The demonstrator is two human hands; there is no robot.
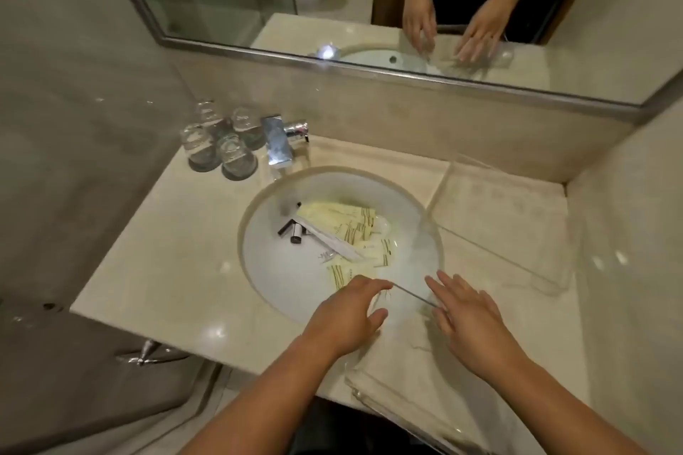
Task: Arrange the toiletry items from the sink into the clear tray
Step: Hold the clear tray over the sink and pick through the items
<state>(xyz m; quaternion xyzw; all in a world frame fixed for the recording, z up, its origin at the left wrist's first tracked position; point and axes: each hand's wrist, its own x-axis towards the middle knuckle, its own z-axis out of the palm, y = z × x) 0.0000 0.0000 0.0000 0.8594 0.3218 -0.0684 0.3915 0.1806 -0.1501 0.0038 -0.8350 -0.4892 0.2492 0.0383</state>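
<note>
Taking the round white sink basin (281,270) as the landmark, four upturned clear drinking glasses (218,144) stand clustered on the beige marble counter (166,251) beyond its left rim, and a squared chrome tap (279,142) rises just behind the basin. Inside the basin lies a loose heap of pale yellow toiletry sachets (343,223), with small dark-capped tubes (294,229) at the heap's left edge and one long white wrapped packet (332,242) slanting across it. At the basin's near rim the left hand (347,318) is curled, its fingertips at the left end of the near edge of a clear acrylic tray (499,233). The tray overlaps the basin's right side (it looks tilted, though I cannot tell how much). The right hand (469,321) is spread flat, fingers extended, at that same edge, gripping nothing visibly.
</note>
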